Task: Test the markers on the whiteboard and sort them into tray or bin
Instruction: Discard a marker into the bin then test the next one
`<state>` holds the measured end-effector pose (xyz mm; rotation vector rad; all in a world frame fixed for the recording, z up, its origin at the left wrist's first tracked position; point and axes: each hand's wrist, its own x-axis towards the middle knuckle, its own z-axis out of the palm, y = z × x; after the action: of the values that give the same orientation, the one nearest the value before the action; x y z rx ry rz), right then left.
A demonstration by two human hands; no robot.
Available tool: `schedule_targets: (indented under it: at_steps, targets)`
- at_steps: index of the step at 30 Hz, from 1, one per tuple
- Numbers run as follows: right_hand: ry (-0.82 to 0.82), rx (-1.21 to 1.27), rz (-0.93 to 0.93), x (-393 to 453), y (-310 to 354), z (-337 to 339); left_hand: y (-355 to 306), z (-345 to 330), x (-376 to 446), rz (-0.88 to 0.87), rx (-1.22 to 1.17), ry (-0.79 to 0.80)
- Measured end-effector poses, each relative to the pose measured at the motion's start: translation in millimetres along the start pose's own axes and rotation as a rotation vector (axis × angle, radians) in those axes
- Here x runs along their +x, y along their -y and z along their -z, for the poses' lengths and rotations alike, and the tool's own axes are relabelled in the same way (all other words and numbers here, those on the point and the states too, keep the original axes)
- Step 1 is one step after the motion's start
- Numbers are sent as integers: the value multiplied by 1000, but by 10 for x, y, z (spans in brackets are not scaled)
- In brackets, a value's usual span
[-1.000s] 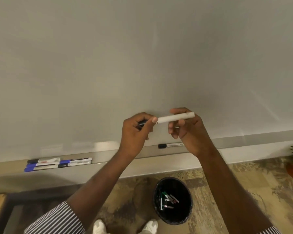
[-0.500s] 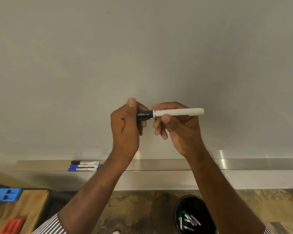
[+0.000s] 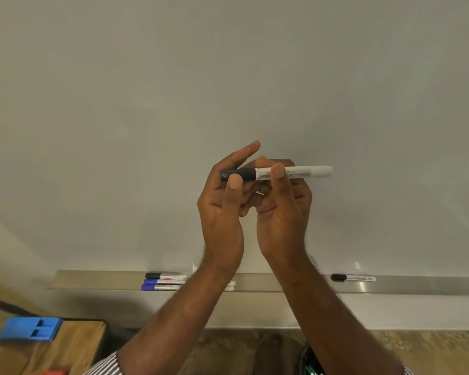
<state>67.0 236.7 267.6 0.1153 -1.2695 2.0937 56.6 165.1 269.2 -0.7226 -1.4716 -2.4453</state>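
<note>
Whiteboard (image 3: 228,77) fills the background, with its tray (image 3: 417,285) below holding four markers. Before the board, a capped marker (image 3: 276,173) lies level: left hand (image 3: 222,201) pinches its dark cap, right hand (image 3: 282,207) pinches the white barrel. Bin (image 3: 307,359) shows at the lower edge.

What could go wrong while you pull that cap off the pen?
The cap may pop off suddenly; the left hand only pinches it, so it could drop toward the bin below. The right hand holds the marker with thumb and fingers, so a hard tug might slip it. The bare tip might then smear ink on the fingers.
</note>
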Motion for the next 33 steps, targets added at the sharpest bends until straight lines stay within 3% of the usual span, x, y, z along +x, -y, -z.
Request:
schedule_targets:
  at_steps: [9,14,19,23,29,33]
  targets:
    - [-92,-100,33,-181,-313,-461,-108,312,59,106,-181,-153]
    - [-97,6,-14,-223,-385,-619,-123,456,98,113,-173,-193]
    - [-71,144,3,-192,-464,-670,-153,535,158,184,-331,-205]
    - [-220,323,-99,-107,-491,-649,-188,561,267,284,-516,-265]
    - [-169,311,16,121,-386,-644,-213,625,467,147,-401,-165]
    - [-92,285,97,292,-80,-675,-412,710,764,-19,-196,-30]
